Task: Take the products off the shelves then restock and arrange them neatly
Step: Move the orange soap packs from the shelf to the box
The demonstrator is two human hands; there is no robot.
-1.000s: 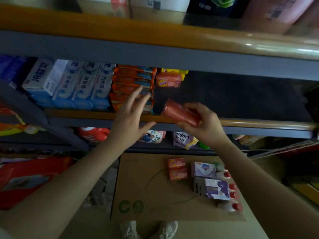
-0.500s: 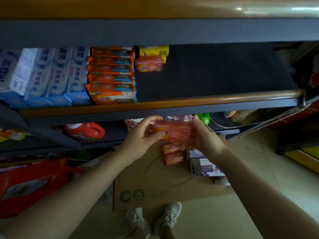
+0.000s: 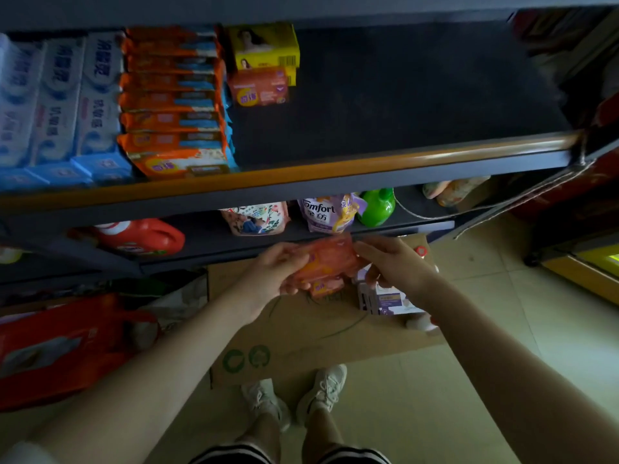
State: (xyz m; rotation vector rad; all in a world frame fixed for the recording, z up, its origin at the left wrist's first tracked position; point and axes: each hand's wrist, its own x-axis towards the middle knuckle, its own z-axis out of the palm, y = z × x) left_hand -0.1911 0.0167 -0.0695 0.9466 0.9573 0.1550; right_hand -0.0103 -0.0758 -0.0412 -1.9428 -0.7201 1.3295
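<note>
Holding flat orange plastic soap packet [image 3: 330, 259] between both hands, left hand [image 3: 278, 274] and right hand [image 3: 393, 262] pinching opposite ends; long axis 9-to-3; bare dark shelf [image 3: 402, 95] at 12.

Upper shelf [image 3: 418, 92]: dark mat, orange front rail. Left end: blue-white boxes [image 3: 63, 105] in a row. Beside them: orange packs [image 3: 170, 102] in a front-to-back row. Behind, right of the packs: yellow box [image 3: 268, 45] with one orange soap pack [image 3: 259, 87] in front. Rest of mat bare.
Lower shelf [image 3: 207, 242]: red jug [image 3: 140, 237] lying on its side, floral pouch [image 3: 256, 217], Comfort pouch [image 3: 326, 212], green bottle [image 3: 376, 207], more pouches [image 3: 455, 192] at right.
Floor [image 3: 502, 380]: flattened cardboard [image 3: 301, 336] carrying orange packs, purple boxes [image 3: 385, 298], a white bottle; red bag [image 3: 67, 346] at left.
</note>
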